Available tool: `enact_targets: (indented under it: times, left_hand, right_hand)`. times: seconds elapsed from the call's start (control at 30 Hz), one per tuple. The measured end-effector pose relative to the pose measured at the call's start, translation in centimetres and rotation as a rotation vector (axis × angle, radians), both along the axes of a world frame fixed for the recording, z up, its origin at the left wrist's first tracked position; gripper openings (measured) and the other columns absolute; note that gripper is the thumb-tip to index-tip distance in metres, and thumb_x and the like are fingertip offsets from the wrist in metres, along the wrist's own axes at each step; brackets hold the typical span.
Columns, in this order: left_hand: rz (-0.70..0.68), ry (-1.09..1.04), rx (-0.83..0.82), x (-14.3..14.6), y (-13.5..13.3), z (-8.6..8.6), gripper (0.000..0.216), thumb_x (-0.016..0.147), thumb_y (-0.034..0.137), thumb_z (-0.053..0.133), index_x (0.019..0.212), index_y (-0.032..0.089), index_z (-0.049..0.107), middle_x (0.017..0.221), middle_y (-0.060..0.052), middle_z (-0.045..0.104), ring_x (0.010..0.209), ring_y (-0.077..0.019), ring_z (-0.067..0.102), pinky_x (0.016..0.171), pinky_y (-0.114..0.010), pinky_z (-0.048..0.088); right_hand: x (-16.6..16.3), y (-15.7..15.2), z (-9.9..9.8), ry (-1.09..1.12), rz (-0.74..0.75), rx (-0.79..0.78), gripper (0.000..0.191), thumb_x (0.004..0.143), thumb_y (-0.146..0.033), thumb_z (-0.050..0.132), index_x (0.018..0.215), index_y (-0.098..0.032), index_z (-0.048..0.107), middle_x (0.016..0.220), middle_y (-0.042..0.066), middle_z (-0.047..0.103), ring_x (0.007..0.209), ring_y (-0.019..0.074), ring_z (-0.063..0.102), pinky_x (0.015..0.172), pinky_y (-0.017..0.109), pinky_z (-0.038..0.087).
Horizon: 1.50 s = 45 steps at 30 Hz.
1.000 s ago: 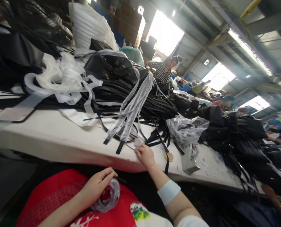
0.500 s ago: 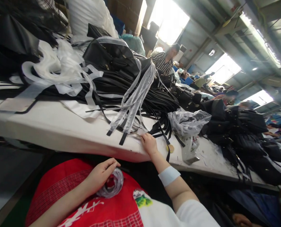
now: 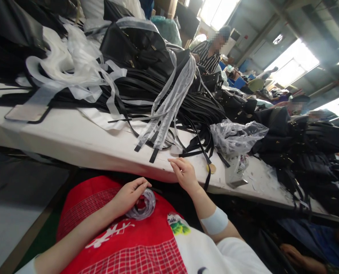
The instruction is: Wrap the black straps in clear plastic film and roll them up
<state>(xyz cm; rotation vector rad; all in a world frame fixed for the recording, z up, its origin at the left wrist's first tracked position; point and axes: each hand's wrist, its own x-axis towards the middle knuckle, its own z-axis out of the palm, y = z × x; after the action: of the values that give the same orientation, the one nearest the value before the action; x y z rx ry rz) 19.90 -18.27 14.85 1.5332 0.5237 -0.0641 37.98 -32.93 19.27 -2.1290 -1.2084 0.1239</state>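
Resting on the red apron point(image 3: 109, 217), a roll of shiny pale tape point(image 3: 148, 207) sits in the person's lap, just under the left hand point(image 3: 133, 192). The left hand's fingers are bent and close together. It is hard to tell if they pinch the roll, which is still in the lap, as it was a second ago.

The right hand point(image 3: 186, 174) is up by the front edge of the white table point(image 3: 101, 152), with its fingers curled. You cannot tell if something thin is pinched in them. Half a second ago its fingertips were at a small pale scrap point(image 3: 175, 149). Now there is a gap, and the scrap lies on the table past them.

Beyond that, long clear strips point(image 3: 176, 101) with black ends hang over a big pile of black straps point(image 3: 195, 104). To the right is a crumpled plastic bag point(image 3: 238, 137), and to the left lies a phone point(image 3: 28, 113). Further back, a person in a striped shirt point(image 3: 211, 59) stands behind black bags point(image 3: 138, 49).
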Motion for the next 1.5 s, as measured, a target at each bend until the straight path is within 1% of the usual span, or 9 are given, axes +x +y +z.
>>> enact_targets:
  times: [0.1,0.2,0.3,0.4,0.6,0.8,1.07,1.33,1.5]
  left_hand:
    - [0.004,0.001,0.002,-0.1,0.0,0.0,0.038,0.083,0.053,0.046,0.088,0.018,0.061,0.06,0.005,0.05,0.047,-0.0121,0.044,0.046,-0.024,0.036]
    - [0.006,0.005,-0.006,-0.1,-0.1,-0.1,0.039,0.083,0.054,0.046,0.088,0.018,0.061,0.058,0.006,0.048,0.046,-0.012,0.044,0.046,-0.024,0.036]
    - [0.012,0.011,-0.007,-0.1,-0.1,0.0,0.038,0.082,0.053,0.046,0.087,0.019,0.061,0.057,0.006,0.048,0.046,-0.0124,0.044,0.046,-0.024,0.036]
    - [0.018,0.02,-0.002,-0.1,-0.2,0.1,0.038,0.081,0.053,0.047,0.087,0.018,0.061,0.058,0.006,0.049,0.045,-0.0122,0.044,0.046,-0.024,0.036]
    - [0.006,0.001,-0.008,0.0,-0.4,-0.1,0.036,0.082,0.052,0.047,0.087,0.018,0.06,0.058,0.006,0.048,0.047,-0.0123,0.043,0.045,-0.023,0.034]
    - [0.011,0.013,-0.014,0.0,-0.5,-0.1,0.037,0.081,0.053,0.047,0.086,0.019,0.06,0.058,0.006,0.047,0.046,-0.0123,0.043,0.045,-0.024,0.034]
    - [0.008,0.021,-0.009,-0.2,-0.4,-0.3,0.039,0.083,0.054,0.044,0.09,0.018,0.059,0.055,0.007,0.045,0.046,-0.0127,0.043,0.046,-0.024,0.034]
    - [-0.003,0.006,-0.016,-0.1,-0.5,-0.1,0.038,0.084,0.053,0.044,0.089,0.019,0.059,0.057,0.007,0.045,0.047,-0.0123,0.043,0.046,-0.024,0.033]
    - [-0.008,-0.004,-0.004,-0.2,-0.3,-0.3,0.038,0.084,0.053,0.044,0.089,0.018,0.058,0.058,0.007,0.046,0.047,-0.012,0.043,0.046,-0.024,0.034]
  right_hand:
    - [0.9,-0.2,-1.2,-0.039,-0.042,-0.004,0.027,0.095,-0.031,0.048,0.107,-0.023,0.071,0.095,0.006,0.067,0.09,0.017,0.061,0.084,0.028,0.047]
    - [2.6,-0.5,-3.6,-0.141,-0.086,-0.03,0.023,0.091,-0.03,0.054,0.101,-0.022,0.073,0.095,0.007,0.066,0.09,0.0181,0.059,0.085,0.03,0.046]
    - [4.1,-0.9,-6.1,-0.203,-0.074,-0.113,0.019,0.09,-0.026,0.057,0.094,-0.021,0.075,0.094,0.007,0.066,0.089,0.0183,0.057,0.084,0.03,0.046]
    - [4.5,-1.2,-7.3,-0.23,-0.041,-0.181,0.019,0.09,-0.026,0.057,0.095,-0.022,0.074,0.096,0.007,0.066,0.091,0.0181,0.057,0.086,0.029,0.046]
    - [3.2,-1.0,-6.9,-0.263,-0.062,-0.253,0.022,0.088,-0.035,0.061,0.102,-0.022,0.071,0.095,0.008,0.065,0.094,0.0198,0.057,0.088,0.03,0.045]
    - [3.1,-0.7,-6.9,-0.268,-0.04,-0.344,0.018,0.09,-0.029,0.056,0.1,-0.022,0.071,0.095,0.007,0.065,0.091,0.0188,0.058,0.082,0.028,0.046]
    - [4.0,-0.9,-7.1,-0.191,-0.03,-0.322,0.019,0.09,-0.034,0.058,0.095,-0.026,0.074,0.091,0.003,0.067,0.086,0.0158,0.062,0.079,0.025,0.046]
    - [4.1,-0.7,-6.4,-0.121,-0.05,-0.317,0.019,0.09,-0.034,0.058,0.094,-0.025,0.075,0.089,0.002,0.067,0.082,0.0135,0.063,0.073,0.023,0.046]
    - [3.5,-0.9,-7.2,-0.237,-0.05,-0.304,0.018,0.089,-0.033,0.06,0.093,-0.024,0.074,0.09,0.003,0.068,0.082,0.0142,0.062,0.075,0.023,0.045]
